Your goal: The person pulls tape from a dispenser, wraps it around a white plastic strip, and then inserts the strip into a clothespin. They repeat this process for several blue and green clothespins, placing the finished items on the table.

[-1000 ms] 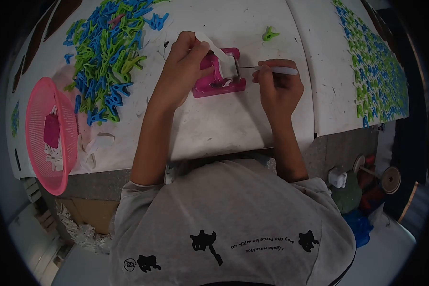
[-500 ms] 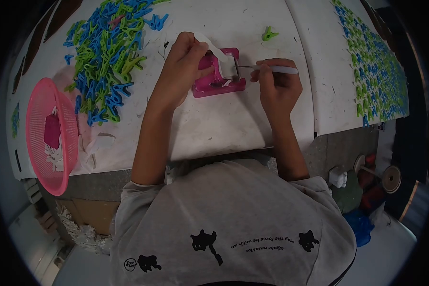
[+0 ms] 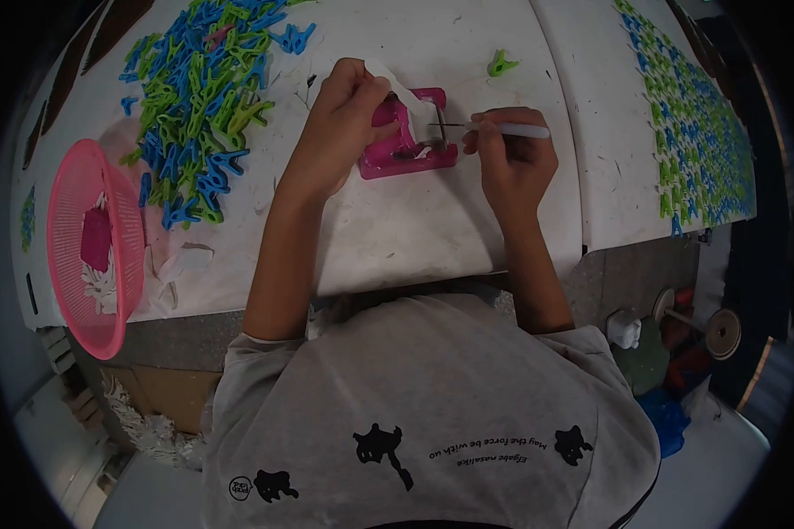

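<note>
Magenta frame (image 3: 415,165) lies on the white table (image 3: 406,238), between both hands. The left hand (image 3: 344,119) pinches the white strip (image 3: 422,113) by its upper end between thumb and fingers, apparently to tension it; a lower finger reaches the frame, probably to steady it. The right hand (image 3: 516,159) grips the slim tool (image 3: 525,130) pen-fashion, fingers closed, presumably for fine control; tip contact with the strip cannot be confirmed.
</note>
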`<state>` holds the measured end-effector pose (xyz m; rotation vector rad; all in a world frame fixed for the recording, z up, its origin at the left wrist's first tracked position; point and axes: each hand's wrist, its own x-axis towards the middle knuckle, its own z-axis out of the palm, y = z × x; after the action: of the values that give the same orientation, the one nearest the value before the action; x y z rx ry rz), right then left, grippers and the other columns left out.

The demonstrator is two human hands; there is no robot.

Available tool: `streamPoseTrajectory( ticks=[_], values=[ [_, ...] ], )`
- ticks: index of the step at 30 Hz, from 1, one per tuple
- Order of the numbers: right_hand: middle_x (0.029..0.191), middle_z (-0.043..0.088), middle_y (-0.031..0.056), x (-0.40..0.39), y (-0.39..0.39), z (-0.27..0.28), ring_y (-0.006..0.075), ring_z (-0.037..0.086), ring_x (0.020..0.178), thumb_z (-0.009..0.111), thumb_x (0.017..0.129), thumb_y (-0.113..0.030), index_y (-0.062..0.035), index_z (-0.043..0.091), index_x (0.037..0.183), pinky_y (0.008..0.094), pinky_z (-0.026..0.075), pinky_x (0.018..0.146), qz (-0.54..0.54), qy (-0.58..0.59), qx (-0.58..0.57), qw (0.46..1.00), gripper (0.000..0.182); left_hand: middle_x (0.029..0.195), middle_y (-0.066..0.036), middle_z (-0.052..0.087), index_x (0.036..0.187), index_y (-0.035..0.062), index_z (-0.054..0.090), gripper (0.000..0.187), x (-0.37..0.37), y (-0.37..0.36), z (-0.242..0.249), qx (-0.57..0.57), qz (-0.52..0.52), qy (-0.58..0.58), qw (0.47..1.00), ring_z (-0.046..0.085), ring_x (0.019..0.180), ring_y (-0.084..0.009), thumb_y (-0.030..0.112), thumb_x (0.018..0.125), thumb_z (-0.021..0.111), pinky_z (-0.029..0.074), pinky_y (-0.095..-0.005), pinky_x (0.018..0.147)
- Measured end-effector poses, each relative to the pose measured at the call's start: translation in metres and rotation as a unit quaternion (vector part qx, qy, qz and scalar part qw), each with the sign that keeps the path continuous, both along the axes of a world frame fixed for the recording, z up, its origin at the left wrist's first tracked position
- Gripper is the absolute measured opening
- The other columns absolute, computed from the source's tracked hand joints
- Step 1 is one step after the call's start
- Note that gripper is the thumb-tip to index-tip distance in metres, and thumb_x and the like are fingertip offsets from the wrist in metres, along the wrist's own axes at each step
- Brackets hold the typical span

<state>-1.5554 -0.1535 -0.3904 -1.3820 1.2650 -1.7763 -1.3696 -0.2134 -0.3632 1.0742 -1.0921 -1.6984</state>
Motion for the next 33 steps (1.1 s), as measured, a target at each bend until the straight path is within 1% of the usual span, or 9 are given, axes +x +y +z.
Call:
streamPoseTrajectory(
  ticks=[5, 7, 10, 17, 20, 22, 29, 31, 33],
  values=[
    [0.082, 0.064, 0.0096, -0.003, -0.001, 0.002, 0.0122, 0.065, 0.067, 0.060, 0.087, 0.005, 0.0036, 0.058, 0.093, 0.0232, 0.055, 0.059, -0.038, 0.087, 0.016, 0.995, 0.007, 0.098, 0.000, 0.048, 0.094, 0.0108, 0.046, 0.009, 0.003, -0.002, -0.004, 0.003, -0.002, 0.024, 1.000, 0.055, 0.097, -0.0109, 0.017, 0.098, 0.051, 0.055, -0.0449, 0.091],
    [0.082, 0.064, 0.0093, 0.003, 0.000, 0.003, 0.0112, 0.064, 0.067, 0.061, 0.087, 0.004, 0.0034, 0.058, 0.093, 0.0232, 0.055, 0.059, 0.032, -0.006, 0.003, 0.999, 0.007, 0.099, 0.000, 0.049, 0.094, 0.0102, 0.046, 0.009, 0.003, -0.002, -0.005, 0.000, -0.002, 0.025, 1.000, 0.056, 0.097, -0.0118, 0.017, 0.098, 0.051, 0.056, -0.0448, 0.090],
    [0.083, 0.064, 0.0093, -0.001, -0.002, -0.002, 0.0108, 0.064, 0.069, 0.062, 0.087, 0.003, 0.0032, 0.058, 0.093, 0.0233, 0.055, 0.060, -0.014, 0.071, 0.034, 0.997, 0.007, 0.097, -0.001, 0.050, 0.093, 0.0100, 0.047, 0.009, 0.004, -0.002, -0.003, 0.000, 0.002, 0.035, 0.999, 0.057, 0.096, -0.0121, 0.017, 0.098, 0.051, 0.057, -0.0446, 0.089],
    [0.083, 0.065, 0.0095, 0.000, -0.003, 0.000, 0.0116, 0.065, 0.069, 0.061, 0.088, 0.002, 0.0021, 0.058, 0.094, 0.0243, 0.055, 0.060, 0.022, -0.001, 0.023, 0.999, 0.007, 0.096, -0.002, 0.052, 0.093, 0.0099, 0.046, 0.009, 0.007, -0.005, -0.007, 0.009, -0.001, 0.050, 0.999, 0.058, 0.095, -0.0129, 0.016, 0.099, 0.051, 0.057, -0.0442, 0.089],
    [0.084, 0.065, 0.0099, -0.005, -0.002, 0.002, 0.0123, 0.065, 0.068, 0.061, 0.088, 0.002, 0.0019, 0.057, 0.094, 0.0247, 0.055, 0.061, -0.036, 0.121, 0.039, 0.991, 0.007, 0.096, -0.002, 0.053, 0.093, 0.0098, 0.046, 0.010, 0.007, -0.004, -0.005, 0.009, 0.002, 0.047, 0.999, 0.058, 0.095, -0.0136, 0.016, 0.099, 0.051, 0.057, -0.0443, 0.089],
    [0.084, 0.065, 0.0101, 0.000, -0.001, 0.010, 0.0129, 0.065, 0.068, 0.061, 0.089, 0.001, 0.0019, 0.057, 0.094, 0.0249, 0.055, 0.061, -0.009, 0.008, 0.030, 0.999, 0.006, 0.097, -0.003, 0.053, 0.094, 0.0098, 0.045, 0.010, 0.007, -0.005, -0.005, 0.003, -0.003, 0.050, 0.999, 0.058, 0.096, -0.0141, 0.016, 0.099, 0.051, 0.057, -0.0449, 0.088],
    [0.084, 0.066, 0.0108, -0.007, -0.002, 0.005, 0.0142, 0.066, 0.067, 0.059, 0.090, 0.000, 0.0021, 0.056, 0.095, 0.0262, 0.055, 0.060, -0.034, 0.074, 0.056, 0.995, 0.006, 0.098, -0.005, 0.053, 0.095, 0.0099, 0.045, 0.011, 0.009, -0.007, -0.009, -0.002, 0.000, 0.059, 0.998, 0.058, 0.099, -0.0154, 0.017, 0.098, 0.052, 0.058, -0.0461, 0.088],
    [0.084, 0.066, 0.0113, -0.004, -0.004, 0.005, 0.0150, 0.066, 0.067, 0.059, 0.090, 0.001, 0.0023, 0.056, 0.095, 0.0270, 0.056, 0.060, -0.006, -0.030, 0.033, 0.999, 0.006, 0.098, -0.005, 0.053, 0.096, 0.0095, 0.045, 0.012, 0.009, -0.008, -0.010, -0.004, 0.011, 0.065, 0.998, 0.058, 0.101, -0.0178, 0.018, 0.098, 0.053, 0.058, -0.0457, 0.087],
    [0.084, 0.066, 0.0113, -0.006, -0.003, 0.003, 0.0151, 0.066, 0.067, 0.058, 0.091, 0.001, 0.0024, 0.056, 0.096, 0.0272, 0.055, 0.060, -0.007, -0.020, 0.043, 0.999, 0.006, 0.099, -0.005, 0.054, 0.096, 0.0092, 0.046, 0.012, 0.009, -0.010, -0.014, -0.017, 0.032, 0.086, 0.996, 0.059, 0.102, -0.0191, 0.019, 0.098, 0.054, 0.059, -0.0452, 0.085]
  ],
)
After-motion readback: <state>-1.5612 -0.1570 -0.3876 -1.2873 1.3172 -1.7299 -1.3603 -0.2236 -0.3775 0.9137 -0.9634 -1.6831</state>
